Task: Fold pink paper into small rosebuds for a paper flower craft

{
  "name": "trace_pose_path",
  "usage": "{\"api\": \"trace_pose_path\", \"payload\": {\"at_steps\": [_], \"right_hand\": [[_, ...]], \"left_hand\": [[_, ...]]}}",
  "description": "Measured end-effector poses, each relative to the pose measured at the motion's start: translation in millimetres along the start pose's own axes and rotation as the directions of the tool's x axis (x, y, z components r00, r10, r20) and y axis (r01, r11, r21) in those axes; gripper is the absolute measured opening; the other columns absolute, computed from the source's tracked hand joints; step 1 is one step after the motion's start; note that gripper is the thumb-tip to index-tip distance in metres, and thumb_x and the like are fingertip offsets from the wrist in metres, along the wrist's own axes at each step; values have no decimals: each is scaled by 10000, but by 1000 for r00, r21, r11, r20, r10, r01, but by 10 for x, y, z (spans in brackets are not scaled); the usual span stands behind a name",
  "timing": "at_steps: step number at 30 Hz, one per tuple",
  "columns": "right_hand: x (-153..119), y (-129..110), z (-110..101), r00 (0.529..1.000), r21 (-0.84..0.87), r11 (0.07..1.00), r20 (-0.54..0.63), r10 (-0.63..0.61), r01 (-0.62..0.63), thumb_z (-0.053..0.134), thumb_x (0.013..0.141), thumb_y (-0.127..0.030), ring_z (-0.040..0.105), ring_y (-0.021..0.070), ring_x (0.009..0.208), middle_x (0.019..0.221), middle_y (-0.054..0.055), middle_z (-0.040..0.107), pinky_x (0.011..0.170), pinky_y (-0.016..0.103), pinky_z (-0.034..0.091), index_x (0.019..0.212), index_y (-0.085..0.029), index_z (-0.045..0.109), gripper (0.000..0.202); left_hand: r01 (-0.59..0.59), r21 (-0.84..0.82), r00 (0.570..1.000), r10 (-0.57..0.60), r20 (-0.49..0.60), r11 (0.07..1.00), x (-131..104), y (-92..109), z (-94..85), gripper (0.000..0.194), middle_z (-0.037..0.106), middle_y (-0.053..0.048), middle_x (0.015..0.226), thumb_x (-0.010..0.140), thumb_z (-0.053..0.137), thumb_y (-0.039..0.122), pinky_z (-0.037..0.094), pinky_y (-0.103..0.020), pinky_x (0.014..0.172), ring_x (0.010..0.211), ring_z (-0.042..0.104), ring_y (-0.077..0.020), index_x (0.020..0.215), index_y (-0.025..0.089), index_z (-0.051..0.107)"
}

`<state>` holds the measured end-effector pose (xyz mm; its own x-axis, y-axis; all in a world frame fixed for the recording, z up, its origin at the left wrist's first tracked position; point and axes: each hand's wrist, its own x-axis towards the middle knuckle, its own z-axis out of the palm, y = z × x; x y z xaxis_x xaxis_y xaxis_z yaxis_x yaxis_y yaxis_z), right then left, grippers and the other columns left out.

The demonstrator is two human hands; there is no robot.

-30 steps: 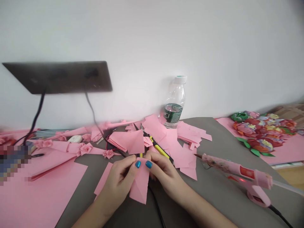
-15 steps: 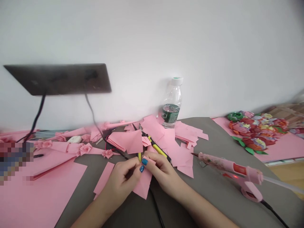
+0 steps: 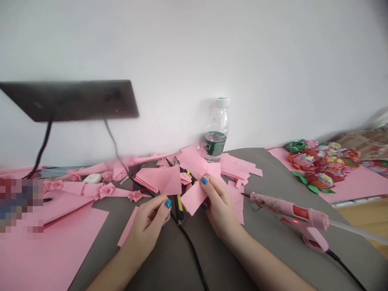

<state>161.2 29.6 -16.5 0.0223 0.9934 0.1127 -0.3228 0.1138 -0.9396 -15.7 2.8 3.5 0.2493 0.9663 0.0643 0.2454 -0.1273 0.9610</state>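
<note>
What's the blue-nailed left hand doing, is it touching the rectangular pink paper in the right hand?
Apart. The head view shows grey tabletop and a yellow-and-black handle between the left hand and the pink paper.

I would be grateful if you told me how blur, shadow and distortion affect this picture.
In the head view, the black panel looks blurred and stretched; there too, a soft shadow falls beside the bottle, and blocky pixels hide part of the left edge; the pink paper in the right hand looks fairly clear.
</note>
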Motion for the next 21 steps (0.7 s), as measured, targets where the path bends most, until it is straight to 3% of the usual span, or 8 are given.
{"api": "trace_pose_path", "payload": {"at_steps": [6, 12, 16, 21], "right_hand": [[-90, -29, 79, 988, -164, 986, 151, 45, -19, 532, 941, -530, 294, 123, 600, 666, -43, 338, 539, 249, 271, 669, -207, 430, 435], [-120, -50, 112, 921, -192, 978, 360, 145, -79, 580, 903, -567, 342, 110, 545, 605, -49, 407, 526, 247, 307, 713, -193, 531, 422], [-115, -87, 140, 905, -165, 985, 413, 108, -42, 589, 921, -503, 441, 127, 636, 707, -7, 524, 615, 250, 390, 794, -171, 614, 357], [-122, -126, 146, 862, -172, 985, 495, 107, -24, 592, 937, -456, 445, 127, 651, 687, -19, 500, 644, 244, 413, 771, -174, 612, 327]], "left_hand": [[-18, 54, 997, 13, 76, 998, -15, 15, 21, 378, 350, 54, 597, 957, 455, 416, 259, -266, 522, 551, 329, -128, 640, 224, 381], [-5, 43, 1000, 5, -12, 999, -10, 22, 5, 384, 410, 52, 569, 968, 443, 403, 308, -250, 528, 536, 399, -126, 632, 219, 419], [4, -12, 1000, -4, -27, 1000, -10, 1, 3, 381, 416, 52, 571, 969, 444, 408, 319, -246, 535, 538, 401, -125, 640, 216, 432], [32, -46, 999, -33, -19, 998, -12, -3, 11, 337, 401, 47, 615, 944, 470, 411, 331, -240, 522, 562, 400, -133, 671, 215, 451]]}}
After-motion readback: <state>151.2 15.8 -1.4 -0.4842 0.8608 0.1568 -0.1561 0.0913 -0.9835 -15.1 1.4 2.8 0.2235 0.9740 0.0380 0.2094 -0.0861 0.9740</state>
